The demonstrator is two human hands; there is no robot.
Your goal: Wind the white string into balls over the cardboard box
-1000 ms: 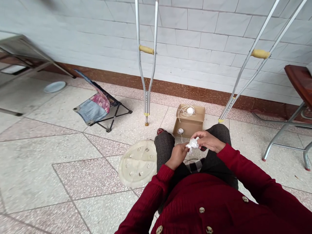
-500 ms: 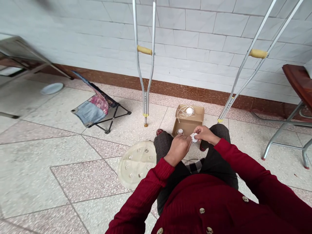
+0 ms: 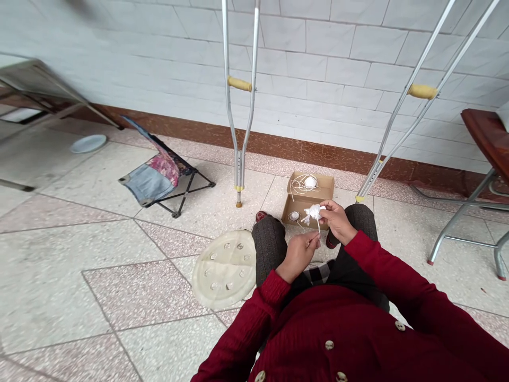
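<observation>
My right hand (image 3: 337, 220) is closed on a small white piece (image 3: 315, 211) that looks knitted or crocheted, with loose bits sticking out at its left. From the piece a white strand (image 3: 318, 226) runs down to my left hand (image 3: 301, 253), whose fingers pinch its lower part. Both hands are above my knees. Just beyond them, an open cardboard box (image 3: 326, 187) lies on the floor. A ball of white yarn (image 3: 310, 183) with loose loops sits in its far half, and a smaller white coil (image 3: 294, 216) in the near half.
Two metal crutches (image 3: 237, 159) (image 3: 371, 178) lean on the tiled wall. At left are a folding chair (image 3: 149, 180) and a pale plate (image 3: 88, 144). A round beige mat with holes (image 3: 222, 265) lies by my left knee. A brown-seated chair (image 3: 487, 138) stands at right.
My left hand has moved down, away from the white piece, and a strand now stretches between them. My right hand has lifted the piece slightly, so more of it shows.
</observation>
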